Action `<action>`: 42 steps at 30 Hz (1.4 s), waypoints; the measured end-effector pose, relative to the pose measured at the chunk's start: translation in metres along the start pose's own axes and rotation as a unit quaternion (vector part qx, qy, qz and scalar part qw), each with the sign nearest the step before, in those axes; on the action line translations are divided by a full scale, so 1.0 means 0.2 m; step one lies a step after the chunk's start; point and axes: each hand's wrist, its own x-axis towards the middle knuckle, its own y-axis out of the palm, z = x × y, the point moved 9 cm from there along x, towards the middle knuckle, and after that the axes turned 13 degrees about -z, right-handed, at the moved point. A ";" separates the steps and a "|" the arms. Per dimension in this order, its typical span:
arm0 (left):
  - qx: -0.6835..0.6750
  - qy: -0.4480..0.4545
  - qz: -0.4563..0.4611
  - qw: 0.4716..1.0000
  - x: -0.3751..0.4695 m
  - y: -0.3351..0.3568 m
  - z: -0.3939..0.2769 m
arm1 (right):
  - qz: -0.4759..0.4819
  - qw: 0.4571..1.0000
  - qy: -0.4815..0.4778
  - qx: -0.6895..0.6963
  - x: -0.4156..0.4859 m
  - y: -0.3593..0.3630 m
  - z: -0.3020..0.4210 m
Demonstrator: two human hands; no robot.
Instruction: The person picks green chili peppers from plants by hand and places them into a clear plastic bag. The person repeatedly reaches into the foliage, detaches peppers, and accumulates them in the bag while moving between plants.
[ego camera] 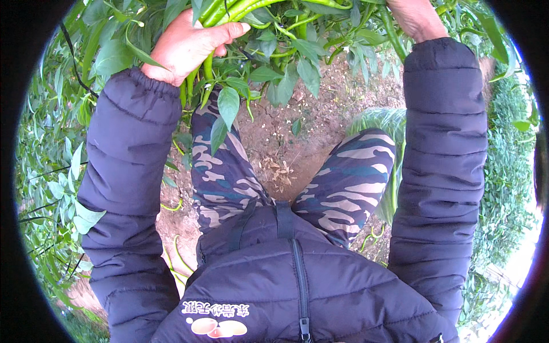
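Note:
My left hand (193, 47), at the upper left, is closed round a bunch of long green chili peppers (233, 13). More peppers hang below that hand among the leaves of the pepper plant (309, 47). My right hand (416, 19) reaches into the foliage at the top right; its fingers are cut off by the picture's edge, and what they touch cannot be told. A long green pepper (391, 32) hangs beside the right wrist.
A clear green-tinted plastic bag (377, 118) lies beside my right knee. Loose peppers (182, 257) lie on the bare soil (279, 141) at my left side. Dense pepper plants (51, 171) with dark cords stand along the left, and more foliage (506, 171) fills the right.

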 end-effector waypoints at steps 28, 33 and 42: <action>-0.025 0.003 0.015 1.000 -0.04 0.07 -0.08 | -0.244 0.965 -0.048 -0.085 -0.09 -0.16 -0.06; -0.033 0.013 -0.005 0.999 -0.04 0.05 -0.10 | -0.214 0.976 -0.028 -0.040 -0.08 -0.13 -0.12; -0.043 0.011 0.001 0.999 -0.02 0.04 -0.08 | -0.154 0.987 0.048 -0.025 -0.29 -0.25 -0.07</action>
